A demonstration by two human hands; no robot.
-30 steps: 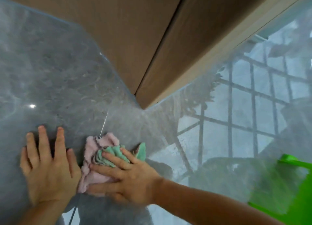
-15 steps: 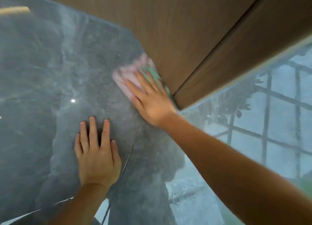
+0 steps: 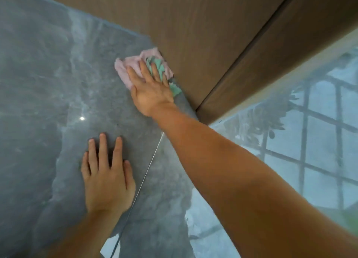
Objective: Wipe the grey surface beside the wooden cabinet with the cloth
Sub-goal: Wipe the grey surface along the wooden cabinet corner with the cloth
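A glossy grey marbled surface (image 3: 48,83) fills the left and middle of the view. A pink and green cloth (image 3: 127,64) lies bunched on it, right against the edge of the wooden cabinet (image 3: 203,35). My right hand (image 3: 151,89) presses flat on the cloth with fingers spread, pointing toward the cabinet. Nearer to me, my left hand (image 3: 108,176) rests flat on the grey surface, holding nothing. The part of the cloth under my palm is hidden.
A thin joint line (image 3: 147,172) runs across the grey surface beside my left hand. To the right, the shiny surface reflects a window grid (image 3: 310,151) and foliage. A dark seam (image 3: 242,52) divides the cabinet's wooden panels.
My right hand has pushed the cloth away from beside my left hand, up to the cabinet edge. The left hand stays flat on the surface; the view has shifted.
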